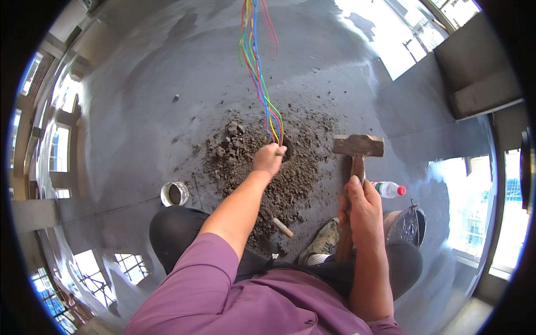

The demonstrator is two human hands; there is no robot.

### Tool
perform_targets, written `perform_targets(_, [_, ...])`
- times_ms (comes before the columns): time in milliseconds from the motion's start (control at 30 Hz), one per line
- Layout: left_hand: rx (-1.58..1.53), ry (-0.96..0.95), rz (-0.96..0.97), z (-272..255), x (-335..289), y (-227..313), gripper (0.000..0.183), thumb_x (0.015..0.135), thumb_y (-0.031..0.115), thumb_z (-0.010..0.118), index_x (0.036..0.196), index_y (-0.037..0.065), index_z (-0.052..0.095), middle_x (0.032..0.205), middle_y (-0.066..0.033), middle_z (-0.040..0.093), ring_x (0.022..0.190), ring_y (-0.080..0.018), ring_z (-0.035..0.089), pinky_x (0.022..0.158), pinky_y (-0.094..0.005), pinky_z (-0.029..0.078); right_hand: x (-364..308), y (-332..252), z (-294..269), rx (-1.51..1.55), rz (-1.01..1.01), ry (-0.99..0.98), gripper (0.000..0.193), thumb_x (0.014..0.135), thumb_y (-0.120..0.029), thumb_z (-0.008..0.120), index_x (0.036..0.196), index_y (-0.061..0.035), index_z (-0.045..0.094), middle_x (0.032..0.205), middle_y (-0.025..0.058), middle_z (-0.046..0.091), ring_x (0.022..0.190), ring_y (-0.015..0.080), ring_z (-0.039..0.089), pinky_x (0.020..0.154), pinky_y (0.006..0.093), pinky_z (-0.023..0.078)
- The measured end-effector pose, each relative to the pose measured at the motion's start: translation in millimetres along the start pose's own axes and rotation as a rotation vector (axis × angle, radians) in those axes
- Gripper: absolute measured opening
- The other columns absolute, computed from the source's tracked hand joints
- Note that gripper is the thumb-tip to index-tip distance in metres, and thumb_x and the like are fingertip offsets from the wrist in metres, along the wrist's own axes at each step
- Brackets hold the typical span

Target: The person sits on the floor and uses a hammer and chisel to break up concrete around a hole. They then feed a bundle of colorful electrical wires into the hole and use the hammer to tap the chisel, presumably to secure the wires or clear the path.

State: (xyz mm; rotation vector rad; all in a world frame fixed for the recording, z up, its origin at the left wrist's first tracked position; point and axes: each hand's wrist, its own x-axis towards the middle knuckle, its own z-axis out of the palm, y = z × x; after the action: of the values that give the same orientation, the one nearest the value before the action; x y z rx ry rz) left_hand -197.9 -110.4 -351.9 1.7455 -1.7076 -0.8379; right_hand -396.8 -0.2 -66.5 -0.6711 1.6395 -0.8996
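Observation:
My right hand (363,204) is wrapped round the wooden handle of a hammer (359,146), whose heavy, worn, rust-brown head is raised at the far end. Over a dark hole in the floor, my left hand (269,159) is closed in a fist; a small dark bit shows at its fingers, but what it grips is hidden. Red, blue, green and yellow electrical wires (258,78) rise from just behind that fist and run to the far edge of view. Broken concrete rubble (290,184) surrounds the hole, with larger chunks (233,131) to the left.
A small tool with a wooden handle (282,227) lies in the near rubble. To the left stands a white tub (175,194). A bottle with a red cap (389,190) lies on the right, beside a dirty bucket (406,225). My shoe (322,242) is close to the rubble's edge.

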Motion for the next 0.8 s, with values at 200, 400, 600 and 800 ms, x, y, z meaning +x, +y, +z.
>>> perform_targets(200, [0.397,-0.307,-0.035,41,-4,36,0.031,0.098,0.037,0.054,0.101,0.008,0.064,0.105,-0.0144,0.063,0.092,-0.037,0.068,0.074,-0.0492,0.056,13,26,-13,-0.015,-0.013,0.049,0.031,0.102,-0.037,0.053,0.091,-0.0087,0.051,0.065,0.0017,0.049,0.042,0.0124,0.046,0.036,0.0274,0.038])
perform_targets(400, [0.426,-0.355,-0.177,55,4,48,0.03,0.101,0.028,0.049,0.108,0.004,0.065,0.11,-0.0142,0.062,0.098,-0.0352,0.07,0.08,-0.0468,0.058,36,60,-18,-0.073,0.063,0.065,0.032,0.102,-0.039,0.053,0.091,-0.0092,0.05,0.066,0.0021,0.051,0.042,0.0127,0.048,0.035,0.0277,0.038])
perform_targets(600, [0.267,-0.251,-0.23,50,14,50,0.033,0.101,0.034,0.05,0.105,0.006,0.068,0.108,-0.0148,0.063,0.094,-0.0344,0.07,0.08,-0.0457,0.058,52,67,-5,0.015,0.211,0.094,0.034,0.101,-0.041,0.053,0.09,-0.0092,0.05,0.066,0.0018,0.048,0.046,0.0149,0.047,0.039,0.0301,0.039])
perform_targets(800, [0.234,-0.266,-0.321,47,21,51,0.038,0.101,0.041,0.048,0.108,0.011,0.071,0.114,-0.0117,0.062,0.102,-0.0313,0.069,0.085,-0.044,0.056,71,59,13,0.167,0.183,0.192,0.039,0.101,-0.05,0.05,0.095,-0.0109,0.048,0.068,0.0026,0.051,0.048,0.0157,0.047,0.043,0.0315,0.041])
